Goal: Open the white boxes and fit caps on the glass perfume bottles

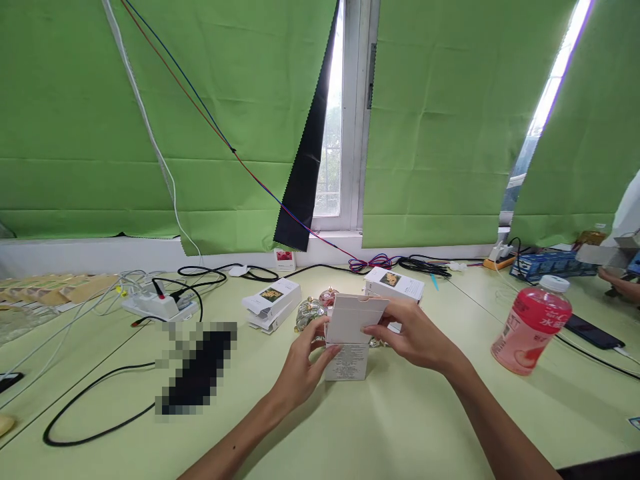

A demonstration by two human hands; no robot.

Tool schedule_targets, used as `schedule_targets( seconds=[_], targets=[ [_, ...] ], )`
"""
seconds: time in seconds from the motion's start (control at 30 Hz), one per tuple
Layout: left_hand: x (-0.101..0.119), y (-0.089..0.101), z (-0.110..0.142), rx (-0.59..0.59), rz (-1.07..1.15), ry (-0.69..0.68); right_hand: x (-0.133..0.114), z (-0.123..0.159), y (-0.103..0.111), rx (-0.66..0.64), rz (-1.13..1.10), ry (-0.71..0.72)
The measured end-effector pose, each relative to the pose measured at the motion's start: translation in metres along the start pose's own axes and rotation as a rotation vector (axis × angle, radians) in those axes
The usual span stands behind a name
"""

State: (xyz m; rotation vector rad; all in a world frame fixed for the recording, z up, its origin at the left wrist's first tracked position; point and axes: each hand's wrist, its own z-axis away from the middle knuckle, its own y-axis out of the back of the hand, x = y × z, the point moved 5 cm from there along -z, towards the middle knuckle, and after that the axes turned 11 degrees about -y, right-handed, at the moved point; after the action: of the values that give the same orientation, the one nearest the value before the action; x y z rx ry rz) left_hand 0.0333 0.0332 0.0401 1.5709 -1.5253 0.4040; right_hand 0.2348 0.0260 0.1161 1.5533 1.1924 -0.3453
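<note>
White card makes up the small box [347,365] in front of you, which stands on the pale green table [400,427], with lots of tiny print on the side near you. Let it be the middle of a clock, with 12 pointing away from you. Right above the print is a plain piece of white card [353,321] with a little notch in its top edge. Your left hand [303,353] comes in from 8 o'clock and grips the small box, thumb in front. Your right hand [413,333] comes in from 4 o'clock and pinches the right side of the plain piece. Just behind, near 11 o'clock, sit a shiny silvery thing [309,312] and a pink one [329,296]. One white box with a flower picture [273,301] lies near 10 o'clock, and a second flower box [397,285] is near 1 o'clock, partly behind your right hand. At 3 o'clock, well away, a pink bottle [533,327] leans to one side in the view, and a black phone [594,331] lies past it. A white power strip [160,305] is near 10 o'clock, much farther out. Green curtains [450,120] hang at 12 o'clock.
</note>
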Motion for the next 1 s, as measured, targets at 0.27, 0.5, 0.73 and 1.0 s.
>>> schedule_targets(
  seconds=[0.27, 0.5, 0.73, 1.0],
  targets=[
    [-0.0009, -0.0012, 0.0006, 0.000, 0.012, -0.012, 0.0012, -0.0007, -0.0019, -0.028, 0.037, -0.006],
    [-0.0035, -0.0006, 0.0009, 0.009, 0.009, -0.006, -0.0003, -0.0015, -0.0041, -0.053, 0.071, -0.016],
    [-0.0042, -0.0002, 0.0000, 0.002, 0.008, 0.005, -0.0002, -0.0015, -0.0067, -0.071, 0.072, -0.022],
    [-0.0032, 0.0006, 0.0010, -0.013, 0.014, -0.009, 0.0005, -0.0022, -0.0087, -0.065, 0.123, -0.013]
  ],
)
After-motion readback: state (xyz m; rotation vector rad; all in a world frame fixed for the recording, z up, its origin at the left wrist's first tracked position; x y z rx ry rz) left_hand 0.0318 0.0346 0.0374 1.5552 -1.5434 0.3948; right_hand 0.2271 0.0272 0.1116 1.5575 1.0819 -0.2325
